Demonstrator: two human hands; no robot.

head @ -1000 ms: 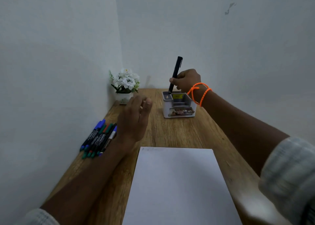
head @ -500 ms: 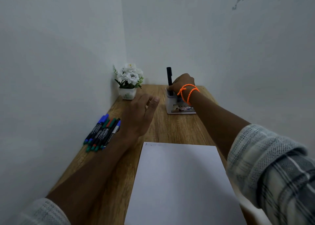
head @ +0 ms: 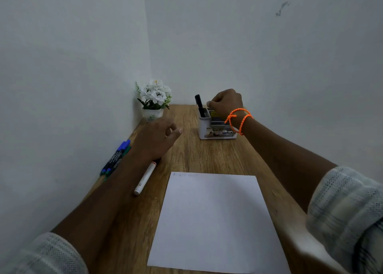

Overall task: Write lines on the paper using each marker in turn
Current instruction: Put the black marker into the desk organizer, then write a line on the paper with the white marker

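Head view: I'm seeing paper lying blank on the desk, markers lying by the wall. Left hand hovering loose, risking rolling the white marker. Right hand curling over the organizer, possibly pinching something; could be tipping it.

Dim, even, cool-toned light with no single source apparent; the walls read grey-blue. Shadows are soft: a faint one lies under the left forearm along the tabletop, another behind the flower pot in the far left corner. No glare. Wide-angle distortion bends the wall corner and stretches the sleeves at the lower edges, where they are blurred. The paper appears flat grey-white, the image overall soft and slightly noisy.
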